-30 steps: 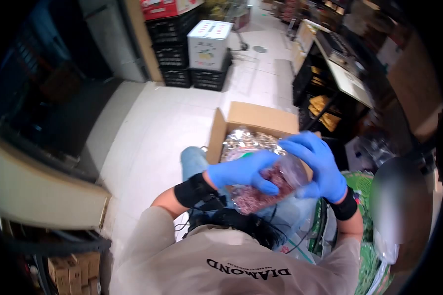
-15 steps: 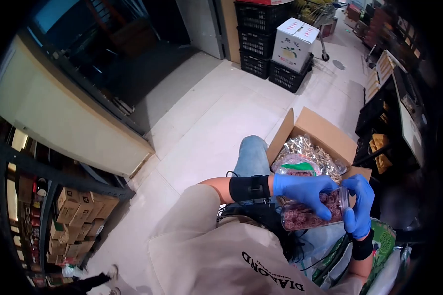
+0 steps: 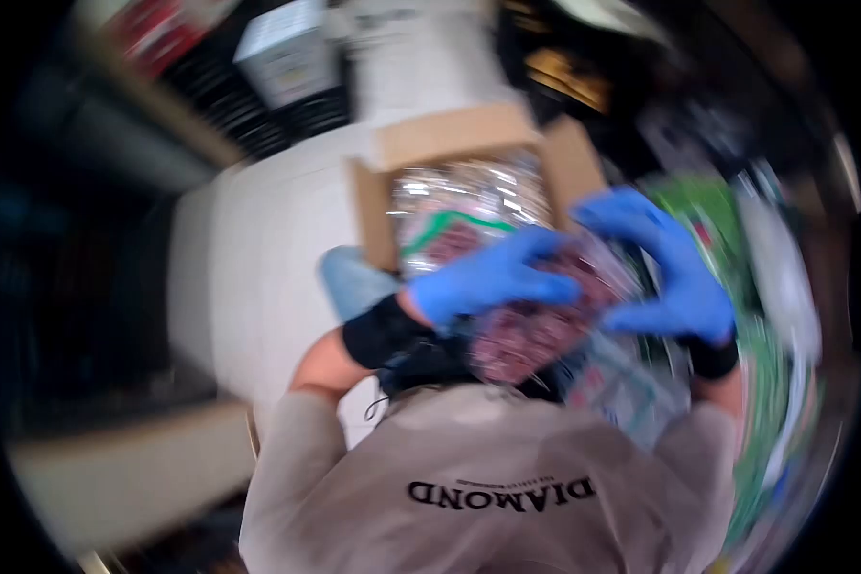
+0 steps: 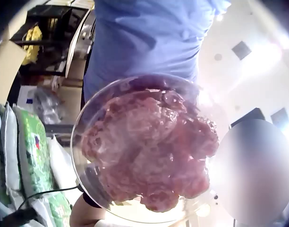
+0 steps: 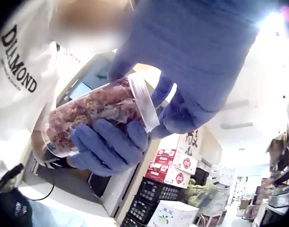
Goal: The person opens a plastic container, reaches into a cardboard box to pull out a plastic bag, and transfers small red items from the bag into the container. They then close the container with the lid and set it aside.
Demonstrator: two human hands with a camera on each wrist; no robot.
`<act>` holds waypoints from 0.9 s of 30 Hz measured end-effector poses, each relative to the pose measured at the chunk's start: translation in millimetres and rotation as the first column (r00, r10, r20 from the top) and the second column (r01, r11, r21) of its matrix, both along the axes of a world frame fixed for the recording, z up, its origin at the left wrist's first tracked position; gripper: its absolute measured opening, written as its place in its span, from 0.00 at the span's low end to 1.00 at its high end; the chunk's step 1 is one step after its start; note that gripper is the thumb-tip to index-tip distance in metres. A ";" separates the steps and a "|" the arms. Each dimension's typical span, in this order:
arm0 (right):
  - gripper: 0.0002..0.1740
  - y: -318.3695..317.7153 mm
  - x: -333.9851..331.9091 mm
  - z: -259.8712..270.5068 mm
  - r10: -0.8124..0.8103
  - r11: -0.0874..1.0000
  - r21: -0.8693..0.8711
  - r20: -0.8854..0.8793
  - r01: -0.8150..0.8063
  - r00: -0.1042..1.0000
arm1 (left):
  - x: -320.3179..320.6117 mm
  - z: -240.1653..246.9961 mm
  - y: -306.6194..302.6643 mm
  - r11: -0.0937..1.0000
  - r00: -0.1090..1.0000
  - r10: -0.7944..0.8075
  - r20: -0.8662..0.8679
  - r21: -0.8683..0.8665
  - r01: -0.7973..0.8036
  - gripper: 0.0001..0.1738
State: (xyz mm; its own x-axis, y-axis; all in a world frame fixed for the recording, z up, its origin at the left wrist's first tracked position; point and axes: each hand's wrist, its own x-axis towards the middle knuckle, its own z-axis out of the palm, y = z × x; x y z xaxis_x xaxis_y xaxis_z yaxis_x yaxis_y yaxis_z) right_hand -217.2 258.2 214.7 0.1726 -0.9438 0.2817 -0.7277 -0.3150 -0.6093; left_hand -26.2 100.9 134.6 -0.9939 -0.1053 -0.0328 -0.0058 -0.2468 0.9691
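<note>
My blue-gloved left hand (image 3: 493, 277) grips a clear plastic jar (image 3: 526, 340) filled with clumpy reddish-purple pieces, its fingers wrapped over the side. The jar lies tilted in front of my body; its round base (image 4: 149, 146) fills much of the left wrist view. At the other end, my gloved right hand (image 3: 679, 277) holds the pale lid (image 5: 143, 101), thumb on one side and fingers curled on the other. Beyond the hands is an open cardboard box (image 3: 459, 134). Inside it are shiny clear packs (image 3: 469, 187) and a green-edged clear package (image 3: 450, 239) of similar reddish contents.
Green packaged bags (image 3: 698, 225) are piled on the right. A white carton (image 3: 292, 62) stands on black crates (image 5: 156, 189) toward the back left, with red-and-white boxes (image 5: 175, 165) nearby. Pale floor tiles (image 3: 268, 249) stretch left of the box.
The head view has swung right, then left and downward, and is now blurred. Both hands stay at the jar; the right hand has come round its lid end with fingers and thumb.
</note>
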 end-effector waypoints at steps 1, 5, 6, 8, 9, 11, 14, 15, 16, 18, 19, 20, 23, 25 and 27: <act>0.45 10.2 -4.5 -0.2 -0.050 0.999 0.026 0.087 0.048 0.995 | -15.7 7.1 -4.1 0.985 0.983 -0.170 0.071 0.004 0.170 0.37; 0.41 79.1 -6.1 -11.0 -0.267 0.957 -0.049 0.230 0.285 0.936 | -48.0 13.5 39.1 0.901 0.935 -0.356 -0.009 0.261 0.346 0.36; 0.44 101.0 -4.5 -12.2 -0.371 0.928 0.058 0.257 0.369 0.892 | -58.4 12.7 50.7 0.852 0.898 -0.438 -0.034 0.304 0.427 0.36; 0.48 139.1 -3.0 -14.7 -0.503 0.865 0.161 0.282 0.476 0.817 | -83.2 4.0 72.9 0.774 0.834 -0.548 -0.058 0.343 0.533 0.36; 0.49 157.4 1.0 -15.5 -0.581 0.813 0.159 0.281 0.560 0.764 | -97.5 -5.0 82.6 0.758 0.813 -0.582 -0.018 0.350 0.551 0.36; 0.47 196.5 16.3 -16.1 -0.723 0.684 0.091 0.222 0.724 0.655 | -127.5 -26.0 107.4 0.718 0.765 -0.644 0.020 0.363 0.594 0.35; 0.39 255.0 46.1 -14.8 -0.934 0.352 -0.042 0.049 0.935 0.354 | -173.3 -64.2 146.0 0.755 0.760 -0.636 0.136 0.315 0.575 0.30; 0.39 273.3 58.0 -16.5 -0.942 0.332 -0.040 0.041 0.943 0.333 | -180.1 -74.8 159.2 0.798 0.793 -0.600 0.104 0.002 0.603 0.28; 0.39 291.0 69.7 -19.2 -0.993 0.121 -0.090 -0.025 0.989 0.119 | -186.3 -86.1 173.0 0.772 0.820 -0.570 0.054 -0.309 0.556 0.25; 0.37 323.5 89.2 -26.4 -0.969 -0.220 -0.188 -0.071 0.957 -0.236 | -199.1 -125.5 209.7 0.612 0.725 -0.580 -0.370 -0.786 0.088 0.28; 0.37 338.8 98.5 -32.1 -0.930 -0.344 -0.216 -0.059 0.914 -0.364 | -201.0 -129.6 234.8 0.610 0.624 -0.629 -0.464 -0.792 0.027 0.31; 0.36 354.9 106.5 -39.4 -0.896 -0.438 -0.211 0.018 0.874 -0.444 | -201.0 -131.3 260.7 0.616 0.510 -0.665 -0.545 -0.787 -0.037 0.34; 0.34 402.3 131.3 -63.3 -0.728 -0.682 -0.060 0.155 0.729 -0.668 | -202.1 -135.7 317.4 0.327 0.256 -0.920 -0.297 -0.941 0.084 0.43; 0.34 415.5 138.9 -79.2 -0.692 -0.719 -0.049 0.146 0.694 -0.707 | -207.8 -170.5 336.1 0.216 0.217 -0.955 -0.201 -0.975 0.048 0.35; 0.34 418.1 144.8 -91.9 -0.713 -0.692 -0.158 0.004 0.704 -0.701 | -208.6 -183.2 339.5 0.098 0.176 -0.980 -0.094 -0.995 0.014 0.28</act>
State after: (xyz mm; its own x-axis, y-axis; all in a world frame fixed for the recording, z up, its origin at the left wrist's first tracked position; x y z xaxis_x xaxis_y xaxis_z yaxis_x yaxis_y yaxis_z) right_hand -72.4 676.3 122.8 -0.7527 0.4998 0.4285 0.2177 0.8032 -0.5545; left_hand -234.8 440.4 -48.6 -0.2085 0.9580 0.1970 0.9494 0.1499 0.2759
